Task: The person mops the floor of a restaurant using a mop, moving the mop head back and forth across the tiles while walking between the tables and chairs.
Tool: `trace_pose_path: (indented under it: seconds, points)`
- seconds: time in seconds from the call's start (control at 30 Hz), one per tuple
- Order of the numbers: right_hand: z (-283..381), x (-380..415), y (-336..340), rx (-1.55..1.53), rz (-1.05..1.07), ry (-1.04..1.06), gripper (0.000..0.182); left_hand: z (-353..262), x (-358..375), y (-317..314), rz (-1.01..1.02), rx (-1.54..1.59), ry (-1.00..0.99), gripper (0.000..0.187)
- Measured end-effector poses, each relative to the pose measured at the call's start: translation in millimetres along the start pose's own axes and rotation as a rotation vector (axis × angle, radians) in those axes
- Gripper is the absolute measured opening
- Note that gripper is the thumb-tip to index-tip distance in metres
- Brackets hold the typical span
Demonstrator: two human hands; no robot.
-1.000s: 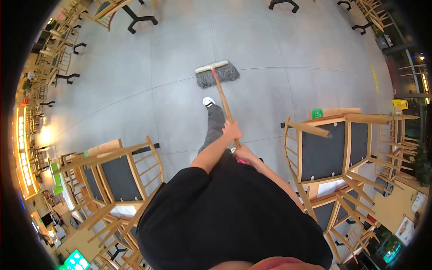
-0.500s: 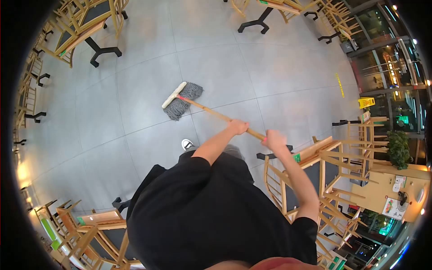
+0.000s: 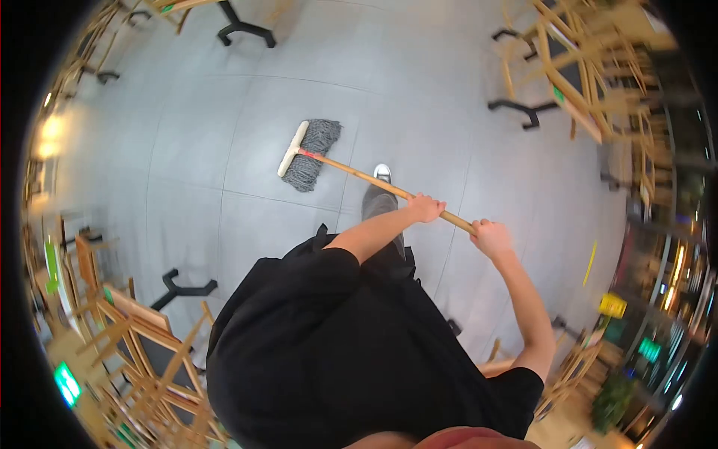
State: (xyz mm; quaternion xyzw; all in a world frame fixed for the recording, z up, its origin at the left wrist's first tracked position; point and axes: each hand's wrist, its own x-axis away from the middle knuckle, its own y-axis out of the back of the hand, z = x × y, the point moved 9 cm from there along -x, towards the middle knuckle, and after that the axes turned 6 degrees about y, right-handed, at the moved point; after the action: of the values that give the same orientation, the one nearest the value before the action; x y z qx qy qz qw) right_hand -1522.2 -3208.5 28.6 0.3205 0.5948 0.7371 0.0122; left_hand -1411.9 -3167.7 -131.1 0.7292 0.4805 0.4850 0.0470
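A mop with a white bar head and grey strings lies against the grey tiled floor, ahead and slightly left of my body. Its wooden handle slants down to the right toward me. My left hand is wrapped round the middle part of the handle. Farther along, my right hand grips the handle near its upper end. One shoe, white-toed, shows on the floor just right of the mop strings.
Wooden tables with chairs stacked on them stand at the upper right and lower left. Black table feet reach onto the floor at the top. A yellow floor sign is at the right, near windows.
The surroundings have turned and shifted in view. One foot has come forward beside the mop. The mop head has moved slightly up and right in view; both hands still hold the handle.
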Motion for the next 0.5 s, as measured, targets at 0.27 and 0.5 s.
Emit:
trace_pose_path:
  seconds: [0.27,0.5]
  points:
    - [-133.1,-254.0,83.1,-0.194,0.034,0.208,0.017,62.0,-148.4,167.3,-0.258,0.264,0.255,0.041]
    - [-130.8,-388.7,26.1,-0.476,0.362,0.213,0.024,135.4,-167.4,154.2,-0.862,1.724,0.997,0.038]
